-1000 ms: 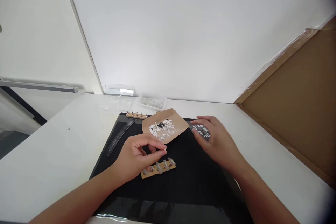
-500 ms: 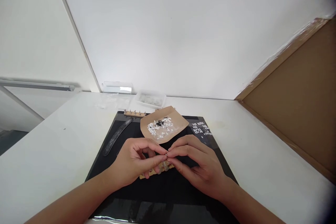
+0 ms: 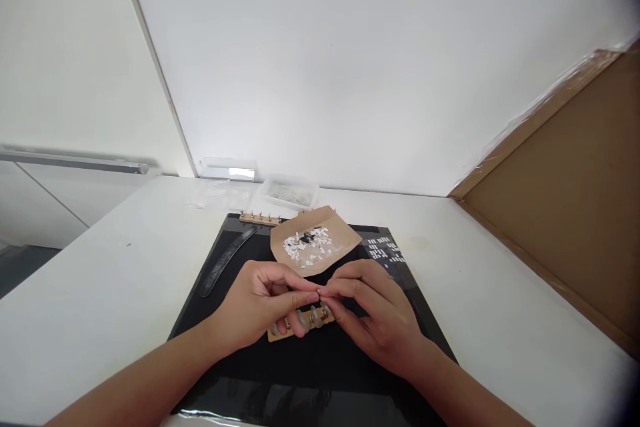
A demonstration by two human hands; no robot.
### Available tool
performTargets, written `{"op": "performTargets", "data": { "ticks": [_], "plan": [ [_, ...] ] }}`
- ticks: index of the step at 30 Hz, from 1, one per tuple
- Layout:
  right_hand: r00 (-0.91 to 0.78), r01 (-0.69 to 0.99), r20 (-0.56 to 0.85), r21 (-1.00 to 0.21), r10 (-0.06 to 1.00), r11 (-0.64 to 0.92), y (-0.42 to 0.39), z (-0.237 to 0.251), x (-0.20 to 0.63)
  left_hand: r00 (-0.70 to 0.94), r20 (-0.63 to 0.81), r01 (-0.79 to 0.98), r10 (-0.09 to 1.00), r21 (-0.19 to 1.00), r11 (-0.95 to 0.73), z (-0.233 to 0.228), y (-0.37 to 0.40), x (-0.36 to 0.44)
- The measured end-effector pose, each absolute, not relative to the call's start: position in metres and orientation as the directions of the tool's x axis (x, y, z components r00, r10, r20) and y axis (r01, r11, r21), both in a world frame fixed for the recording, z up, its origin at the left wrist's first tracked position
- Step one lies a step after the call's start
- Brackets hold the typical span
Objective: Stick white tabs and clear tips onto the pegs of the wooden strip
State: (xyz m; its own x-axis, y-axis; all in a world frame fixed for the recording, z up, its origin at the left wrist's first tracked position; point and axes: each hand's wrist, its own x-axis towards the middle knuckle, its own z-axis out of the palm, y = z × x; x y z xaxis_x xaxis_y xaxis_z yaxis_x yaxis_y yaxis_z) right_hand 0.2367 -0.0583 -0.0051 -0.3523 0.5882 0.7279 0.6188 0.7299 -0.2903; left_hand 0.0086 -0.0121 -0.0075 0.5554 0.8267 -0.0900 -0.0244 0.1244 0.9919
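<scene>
The right hand [image 3: 383, 320] has left the rows of white strips [image 3: 383, 239] at the far right corner of the black mat [image 3: 320, 370], where it was a second ago, and has come across to meet the left hand [image 3: 253, 310]. That puts both hands at work on one tiny pale piece [image 3: 319, 293], held up in front of the person, above the mat. The left thumb and forefinger are pinched together on it, the other fingers curled loosely underneath. The right thumb and forefinger are drawn in close against the same spot; the piece is so small and hidden that I can't tell whether they grip it too or merely press. Just below the fingertips lies the wooden strip [image 3: 320, 325] with its clear tips, partly covered by the left fingers. Beyond sits the brown paper [image 3: 343, 239], scattered with white scraps [image 3: 321, 240].
</scene>
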Motion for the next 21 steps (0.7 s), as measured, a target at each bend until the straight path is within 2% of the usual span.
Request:
{"op": "performTargets", "data": {
  "ticks": [11,12,14,15,16,18,19,21],
  "plan": [
    [-0.333,0.603,0.652,-0.408,0.681,0.686,-0.058,-0.006,0.235,0.570,-0.083,0.044,0.817,0.997,0.071,-0.007,-0.010,0.005],
    [-0.329,0.602,0.651,-0.414,0.684,0.683,-0.058,-0.006,0.235,0.578,-0.059,0.063,0.814,0.998,0.028,-0.006,-0.008,0.004],
    [-0.325,0.598,0.645,-0.427,0.692,0.679,-0.058,-0.006,0.235,0.605,0.056,0.123,0.794,0.979,-0.162,-0.004,-0.004,0.000],
    [-0.327,0.596,0.639,-0.432,0.696,0.677,-0.058,-0.006,0.235,0.624,0.153,0.157,0.767,0.936,-0.314,-0.002,-0.001,-0.003],
    [-0.333,0.595,0.630,-0.437,0.701,0.675,-0.058,-0.006,0.235,0.652,0.265,0.204,0.711,0.841,-0.501,0.000,0.003,-0.007],
    [-0.356,0.597,0.604,-0.440,0.713,0.671,-0.059,-0.006,0.234,0.710,0.424,0.277,0.563,0.567,-0.776,0.004,0.011,-0.013],
    [-0.372,0.600,0.587,-0.440,0.719,0.669,-0.059,-0.006,0.233,0.742,0.440,0.295,0.505,0.462,-0.836,0.005,0.014,-0.016],
    [-0.411,0.607,0.548,-0.432,0.729,0.667,-0.061,-0.006,0.230,0.782,0.450,0.301,0.431,0.332,-0.894,0.005,0.021,-0.020]
  ]
}}
